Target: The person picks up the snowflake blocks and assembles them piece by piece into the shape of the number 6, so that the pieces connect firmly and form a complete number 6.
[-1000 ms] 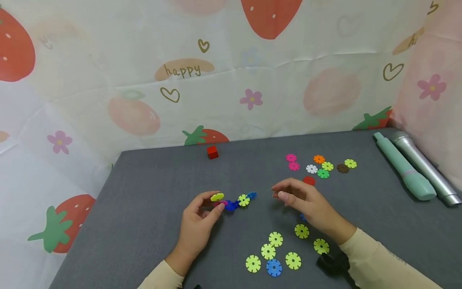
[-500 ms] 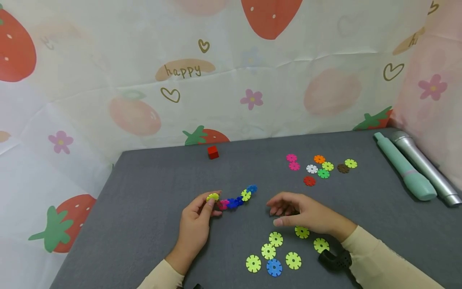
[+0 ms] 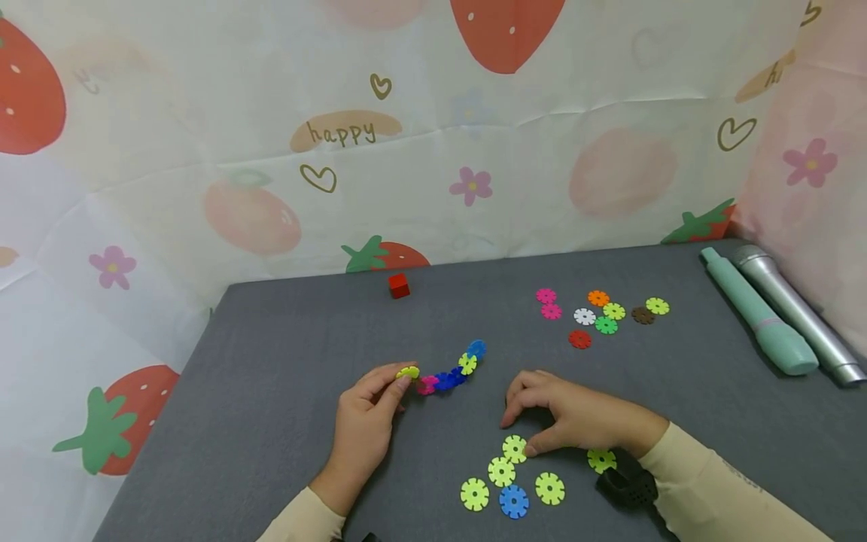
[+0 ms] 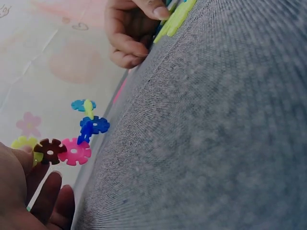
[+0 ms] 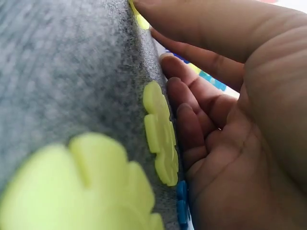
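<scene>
My left hand (image 3: pixel 369 414) pinches the yellow end disc (image 3: pixel 408 373) of a chain of notched interlocking plastic discs between thumb and fingers. From there, in the left wrist view, come a brown disc (image 4: pixel 50 151), a pink disc (image 4: pixel 75 151), dark blue ones (image 4: pixel 94 125), then a yellow disc (image 4: pixel 88 109) and a light blue one (image 4: pixel 76 105). The chain reaches toward the middle of the table. My right hand (image 3: pixel 576 414) is low over the table with relaxed, bent fingers. Its thumb tip is right at the edge of a loose yellow disc (image 3: pixel 514 449).
More yellow discs (image 3: pixel 549 488) and a blue disc (image 3: pixel 514 501) lie near the front. Farther back are loose discs of several colours, among them a white one (image 3: pixel 585 317). A red cube (image 3: pixel 399 286) sits at the back edge. Green (image 3: pixel 762 316) and silver (image 3: pixel 799 316) microphones lie right.
My right hand has come down and toward the near discs, its thumb reaching a yellow one. The left hand has turned the chain, whose far end now slants farther back.
</scene>
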`<act>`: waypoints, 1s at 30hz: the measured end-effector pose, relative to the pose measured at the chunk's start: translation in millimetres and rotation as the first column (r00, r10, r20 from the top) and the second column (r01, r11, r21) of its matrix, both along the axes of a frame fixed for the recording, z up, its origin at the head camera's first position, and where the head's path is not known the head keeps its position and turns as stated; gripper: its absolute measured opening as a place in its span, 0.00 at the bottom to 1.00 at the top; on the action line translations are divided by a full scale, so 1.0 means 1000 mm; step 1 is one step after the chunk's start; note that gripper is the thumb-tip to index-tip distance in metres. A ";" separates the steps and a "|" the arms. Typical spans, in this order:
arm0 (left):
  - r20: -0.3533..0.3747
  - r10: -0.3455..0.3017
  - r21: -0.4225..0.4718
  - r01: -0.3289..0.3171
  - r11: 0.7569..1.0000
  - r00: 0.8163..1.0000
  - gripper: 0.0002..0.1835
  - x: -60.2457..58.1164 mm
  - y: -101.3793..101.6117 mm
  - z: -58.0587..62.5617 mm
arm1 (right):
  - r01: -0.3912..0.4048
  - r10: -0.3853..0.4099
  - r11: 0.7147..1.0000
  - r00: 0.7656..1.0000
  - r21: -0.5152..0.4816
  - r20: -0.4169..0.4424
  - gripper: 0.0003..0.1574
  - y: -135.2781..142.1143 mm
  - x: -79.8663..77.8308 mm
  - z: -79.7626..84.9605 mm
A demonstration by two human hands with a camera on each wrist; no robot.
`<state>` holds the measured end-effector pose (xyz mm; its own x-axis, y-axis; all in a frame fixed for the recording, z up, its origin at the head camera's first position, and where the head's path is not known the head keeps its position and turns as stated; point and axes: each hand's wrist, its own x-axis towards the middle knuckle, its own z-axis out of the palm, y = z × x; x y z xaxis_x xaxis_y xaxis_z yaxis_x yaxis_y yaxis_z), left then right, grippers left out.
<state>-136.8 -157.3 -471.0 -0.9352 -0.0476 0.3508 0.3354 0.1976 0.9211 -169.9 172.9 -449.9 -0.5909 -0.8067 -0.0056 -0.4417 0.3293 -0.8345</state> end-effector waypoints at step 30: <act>-0.053 -0.088 0.008 0.088 0.996 0.995 0.03 0.006 0.003 0.003 | 0.204 -0.186 0.948 0.978 -0.244 0.095 0.08 -0.014 0.007 0.000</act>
<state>-131.0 -154.6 -467.9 -0.9161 0.0301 0.3998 0.3994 0.1554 0.9035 -162.7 159.1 -449.5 -0.7420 -0.6567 0.1352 -0.3273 0.1787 -0.9279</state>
